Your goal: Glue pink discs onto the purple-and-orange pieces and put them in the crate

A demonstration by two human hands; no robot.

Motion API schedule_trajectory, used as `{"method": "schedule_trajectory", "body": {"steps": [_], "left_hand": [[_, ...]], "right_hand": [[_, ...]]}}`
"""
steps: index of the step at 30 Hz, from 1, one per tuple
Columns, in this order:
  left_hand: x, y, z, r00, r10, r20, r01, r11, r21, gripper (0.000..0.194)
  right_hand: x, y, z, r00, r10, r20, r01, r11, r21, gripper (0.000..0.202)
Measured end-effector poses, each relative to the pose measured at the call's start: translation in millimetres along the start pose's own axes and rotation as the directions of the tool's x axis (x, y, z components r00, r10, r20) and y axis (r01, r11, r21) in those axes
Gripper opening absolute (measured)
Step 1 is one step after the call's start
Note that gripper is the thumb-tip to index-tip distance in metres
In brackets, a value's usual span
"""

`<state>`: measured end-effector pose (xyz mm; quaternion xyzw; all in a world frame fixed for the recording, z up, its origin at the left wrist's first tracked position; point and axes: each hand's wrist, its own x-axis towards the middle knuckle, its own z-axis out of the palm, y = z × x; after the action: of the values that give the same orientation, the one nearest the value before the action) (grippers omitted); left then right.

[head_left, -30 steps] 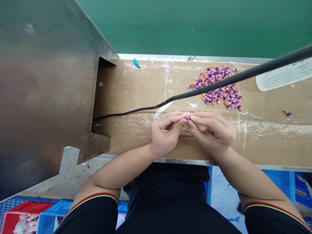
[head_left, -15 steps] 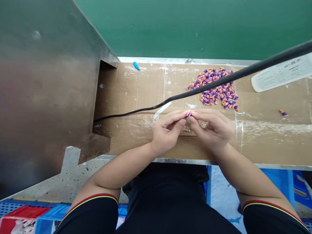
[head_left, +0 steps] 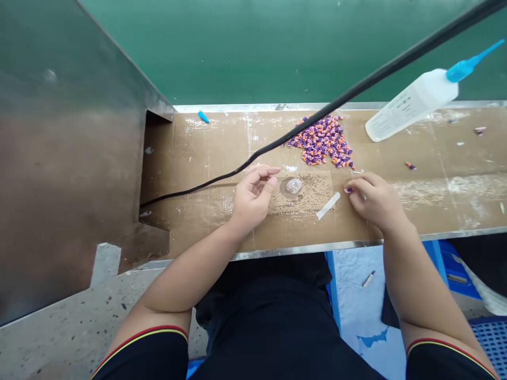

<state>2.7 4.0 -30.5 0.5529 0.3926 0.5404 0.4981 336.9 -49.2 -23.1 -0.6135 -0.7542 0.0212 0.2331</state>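
Purple piece pinched in right hand, left hand loosely open beside glue blob.

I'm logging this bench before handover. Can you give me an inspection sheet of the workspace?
Surface: cardboard-covered bench, taped and stained.
Job's things: small purple piece at right hand fingertips; pile of purple and orange pieces; clear glue blob; white strip.
Clutter: glue bottle lying on its side; blue cap; stray pieces.
Hands: left hand holds nothing visible, fingers curled; right hand pinches the piece.
Cables: black cable crosses above bench.
Surroundings: metal panel left; green wall behind.
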Motion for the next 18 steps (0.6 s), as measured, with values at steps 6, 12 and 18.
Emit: {"method": "schedule_trajectory", "body": {"steps": [6, 12, 18], "left_hand": [[0.8, -3.5, -4.1, 1.000, 0.016, -0.026, -0.014, 0.998, 0.055, 0.021], [-3.5, 6.7, -3.2, 0.998, 0.013, -0.065, -0.006, 0.994, 0.105, 0.020], [-3.7, 10.6, -0.6, 0.990, 0.094, -0.102, -0.086, 0.993, 0.079, 0.022]], "right_hand": [[-26.7, 9.8, 21.9, 0.926, 0.301, -0.229, -0.205, 0.908, 0.365, 0.045], [-16.1, -8.3, 21.4, 0.951, 0.217, -0.219, -0.156, 0.951, 0.267, 0.021], [-105.3, 54.6, -23.2, 0.483, 0.669, -0.565, -0.391, 0.742, 0.545, 0.031]]}}
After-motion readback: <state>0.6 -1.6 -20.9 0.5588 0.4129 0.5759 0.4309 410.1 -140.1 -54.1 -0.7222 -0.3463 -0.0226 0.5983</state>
